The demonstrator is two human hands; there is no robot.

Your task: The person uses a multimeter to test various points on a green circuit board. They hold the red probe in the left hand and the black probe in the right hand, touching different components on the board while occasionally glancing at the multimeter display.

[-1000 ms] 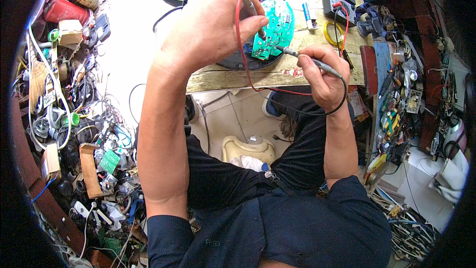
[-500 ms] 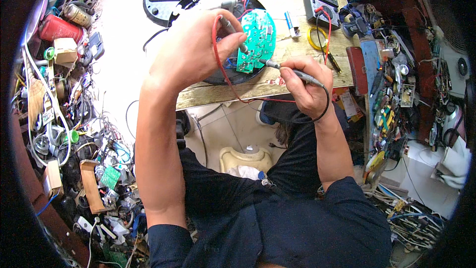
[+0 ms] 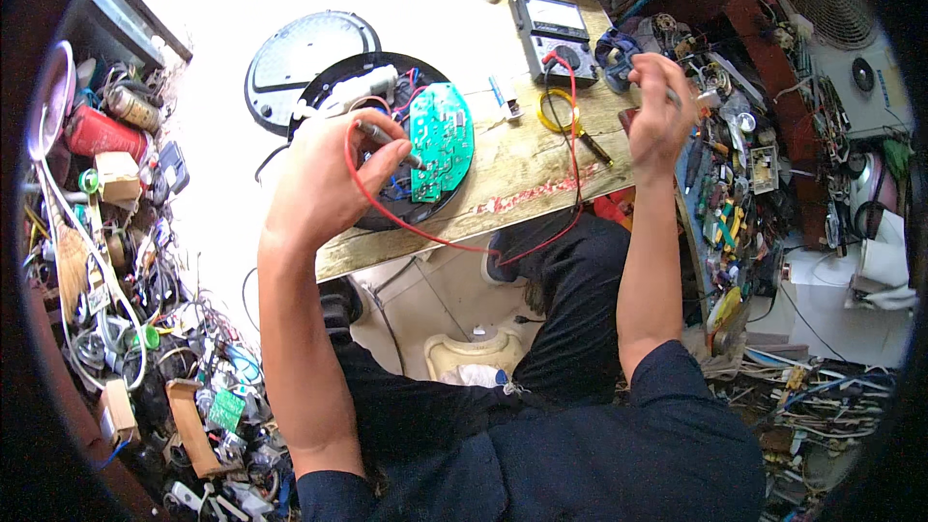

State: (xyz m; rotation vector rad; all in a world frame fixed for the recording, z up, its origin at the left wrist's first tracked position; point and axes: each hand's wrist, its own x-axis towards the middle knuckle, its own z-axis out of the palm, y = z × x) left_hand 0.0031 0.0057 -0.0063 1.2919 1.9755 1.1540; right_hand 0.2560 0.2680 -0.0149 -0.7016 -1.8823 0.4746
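Observation:
My left hand (image 3: 333,169) is closed around a grey test probe (image 3: 372,132) with a red lead (image 3: 416,227). The probe points down at the left edge of a green circuit board (image 3: 447,135); I cannot tell whether its tip touches. The board lies over the right part of a round black housing (image 3: 314,87), beside wires and a white part. My right hand (image 3: 660,126) is raised past the table's right edge, fingers curled round a grey test probe (image 3: 674,97) that is mostly hidden. Nearest to it is an analog multimeter (image 3: 559,43).
A round lid (image 3: 319,58) lies behind the housing. A yellow ring (image 3: 558,111), a black pen-like tool (image 3: 597,149) and a small blue-and-white box (image 3: 505,101) are on the wooden table (image 3: 503,169). Piles of parts and cables (image 3: 193,348) crowd both sides.
My right hand has moved away from the board, up and to the right. My left hand stays by the board with its probe. The view has shifted, showing more of the table's far side.

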